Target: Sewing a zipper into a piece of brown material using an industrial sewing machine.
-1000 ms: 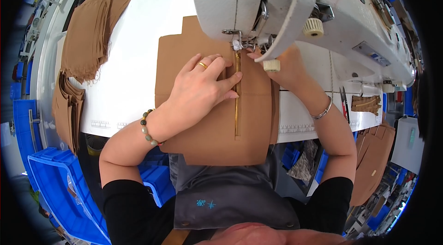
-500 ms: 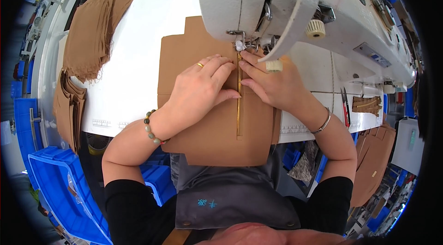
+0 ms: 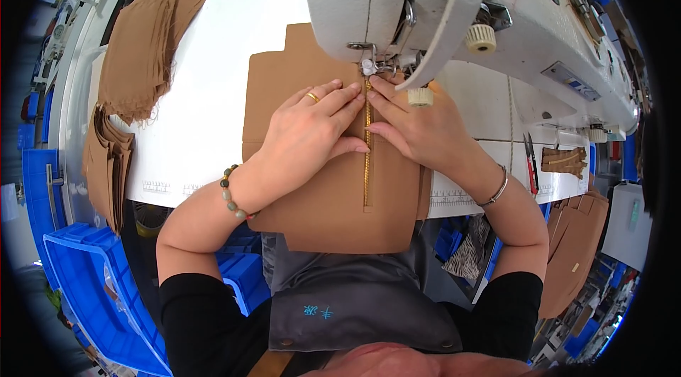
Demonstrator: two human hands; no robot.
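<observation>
A brown flat panel (image 3: 319, 217) with a notched corner lies under the white sewing machine (image 3: 340, 1). A gold-toothed zipper (image 3: 367, 171) shows in a long narrow slot down the panel, its far end at the presser foot (image 3: 369, 68). My left hand (image 3: 316, 122) rests flat on the panel left of the zipper, fingers stretched toward the foot and thumb by the teeth. On the other side lies my right hand (image 3: 418, 118), fingers extended and fingertips close to the foot; the machine's lever partly covers it. Neither hand grasps anything. The needle's tip is hidden.
Brown fabric pieces (image 3: 138, 43) are stacked at the far left, with more brown panels (image 3: 106, 164) hanging over the table's left edge. Red-and-black scissors (image 3: 530, 164) and short zipper pieces (image 3: 564, 161) lie at right. Blue bins (image 3: 99, 292) stand below left; brown panels (image 3: 574, 253) are at lower right.
The brown panel and its zipper have slid slightly away from me, toward and under the presser foot. Both hands stay pressed on it, with only a slight shift.
</observation>
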